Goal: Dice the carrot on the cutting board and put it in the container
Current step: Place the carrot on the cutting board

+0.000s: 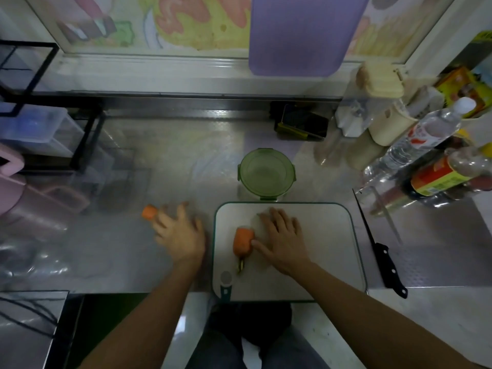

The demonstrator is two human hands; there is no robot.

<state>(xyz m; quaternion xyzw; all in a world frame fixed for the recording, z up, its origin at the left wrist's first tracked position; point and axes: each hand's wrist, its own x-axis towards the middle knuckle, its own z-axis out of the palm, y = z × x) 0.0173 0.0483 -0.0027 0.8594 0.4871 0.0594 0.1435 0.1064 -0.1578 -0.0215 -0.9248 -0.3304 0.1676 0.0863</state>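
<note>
1. Carrot is in two pieces. The small carrot piece [149, 212] lies on the steel counter [119, 249], left of the board. Farther left stand a black rack [85, 139] with plastic boxes and a pink thing [10, 166], so that side is crowded.
2. The left hand [181, 233] is over the counter, palm down, with fingers spread wide and holding nothing. It is blurred, and I cannot tell if the fingertips touch the small carrot piece just beside them.
3. The cutting board [327, 262] lies at the near edge of the counter. The big carrot piece [242, 241] lies on its left half, with the stem end toward the person.
4. The right hand [283, 235] lies flat on the board with straight, slightly spread fingers. Its thumb touches the right side of the big carrot piece. The right half of the board is bare.
5. The green round container [266, 171] stands just behind the far edge of the board. Behind it is open steel, then a dark phone [303, 123] near the back, and a purple board [306, 33] leans at the window.
6. The knife [383, 251] lies on the counter just right of the board, with its black handle toward the person. No hand is on it.
7. A water bottle [426, 134] and a sauce bottle [447, 177] crowd the right edge, near the tip of the blade.
</note>
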